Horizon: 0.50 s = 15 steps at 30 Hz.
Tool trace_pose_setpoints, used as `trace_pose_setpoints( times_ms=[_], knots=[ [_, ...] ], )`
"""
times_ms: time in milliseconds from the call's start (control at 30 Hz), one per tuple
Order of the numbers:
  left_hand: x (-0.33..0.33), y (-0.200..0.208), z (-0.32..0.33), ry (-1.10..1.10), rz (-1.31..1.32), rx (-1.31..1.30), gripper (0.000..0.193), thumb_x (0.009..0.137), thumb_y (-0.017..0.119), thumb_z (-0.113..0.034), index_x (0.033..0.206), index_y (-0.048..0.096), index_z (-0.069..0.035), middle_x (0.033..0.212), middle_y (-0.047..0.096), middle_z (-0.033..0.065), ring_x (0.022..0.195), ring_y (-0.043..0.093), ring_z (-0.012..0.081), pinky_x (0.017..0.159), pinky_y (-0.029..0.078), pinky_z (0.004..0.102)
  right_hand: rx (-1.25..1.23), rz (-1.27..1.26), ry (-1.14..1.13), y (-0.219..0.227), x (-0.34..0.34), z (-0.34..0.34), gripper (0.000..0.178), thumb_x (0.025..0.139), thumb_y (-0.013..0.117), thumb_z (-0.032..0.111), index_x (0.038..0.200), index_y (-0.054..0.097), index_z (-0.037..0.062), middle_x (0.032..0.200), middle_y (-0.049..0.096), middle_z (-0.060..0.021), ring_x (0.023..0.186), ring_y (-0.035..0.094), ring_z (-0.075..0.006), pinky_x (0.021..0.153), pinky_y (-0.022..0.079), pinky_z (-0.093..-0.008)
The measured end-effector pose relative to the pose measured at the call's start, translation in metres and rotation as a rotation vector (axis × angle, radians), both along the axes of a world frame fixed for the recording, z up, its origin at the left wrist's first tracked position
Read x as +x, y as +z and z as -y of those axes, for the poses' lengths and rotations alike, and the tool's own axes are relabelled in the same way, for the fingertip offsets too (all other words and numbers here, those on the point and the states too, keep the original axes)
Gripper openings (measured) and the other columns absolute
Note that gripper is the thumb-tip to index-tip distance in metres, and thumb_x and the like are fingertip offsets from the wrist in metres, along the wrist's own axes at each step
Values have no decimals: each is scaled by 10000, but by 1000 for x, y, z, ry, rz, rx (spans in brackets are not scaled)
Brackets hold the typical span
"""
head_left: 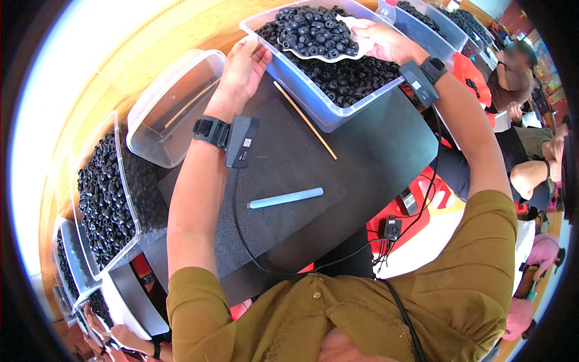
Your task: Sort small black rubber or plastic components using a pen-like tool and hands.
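My right hand (387,41) grips the edge of a white, wavy-rimmed dish (331,58) above a large clear plastic bin (338,119). Small glossy black round pieces with holes (312,31) are heaped on the dish. More of the same pieces fill much of the bin below. Beside the bin's left corner is my left hand (246,67), its fingers loosely curled and apart, with nothing visible in them. Its fingertips are close to the rim; whether they touch it I cannot tell. Each wrist carries a dark strapped device.
On the dark table (362,163) lie a thin wooden stick (306,120) and a light-blue pen-like tool (285,198). A clear tub (175,108) stands left, near another full of black pieces (105,199). A cable (241,235) crosses the table. Other people sit nearby.
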<state>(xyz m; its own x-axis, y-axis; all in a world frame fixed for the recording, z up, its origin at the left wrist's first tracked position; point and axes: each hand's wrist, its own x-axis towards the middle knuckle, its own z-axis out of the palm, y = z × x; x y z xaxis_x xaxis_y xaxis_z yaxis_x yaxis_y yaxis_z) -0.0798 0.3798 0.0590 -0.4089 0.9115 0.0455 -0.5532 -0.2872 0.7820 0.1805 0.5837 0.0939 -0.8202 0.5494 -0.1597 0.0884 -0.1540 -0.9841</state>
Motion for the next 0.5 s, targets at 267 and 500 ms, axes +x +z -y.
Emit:
trace_pose_setpoints(
  times_ms=[267, 500],
  knots=[
    [6, 2, 8, 27, -55, -50, 214, 976, 493, -229, 1108, 516, -63, 994, 563, 42, 910, 556, 145, 813, 493, 271, 34, -35, -208, 18, 19, 14, 334, 930, 556, 150, 1249, 492, 76, 1133, 603, -46, 1005, 614, -173, 861, 518, -350],
    [9, -4, 10, 41, -44, -53, 299, 964, 525, -278, 1183, 458, -85, 1067, 527, 62, 906, 530, 166, 790, 495, 304, 87, -32, -418, 39, 4, 41, 310, 981, 422, 135, 1283, 486, 147, 1189, 597, -16, 975, 629, -129, 792, 539, -346]
  ],
)
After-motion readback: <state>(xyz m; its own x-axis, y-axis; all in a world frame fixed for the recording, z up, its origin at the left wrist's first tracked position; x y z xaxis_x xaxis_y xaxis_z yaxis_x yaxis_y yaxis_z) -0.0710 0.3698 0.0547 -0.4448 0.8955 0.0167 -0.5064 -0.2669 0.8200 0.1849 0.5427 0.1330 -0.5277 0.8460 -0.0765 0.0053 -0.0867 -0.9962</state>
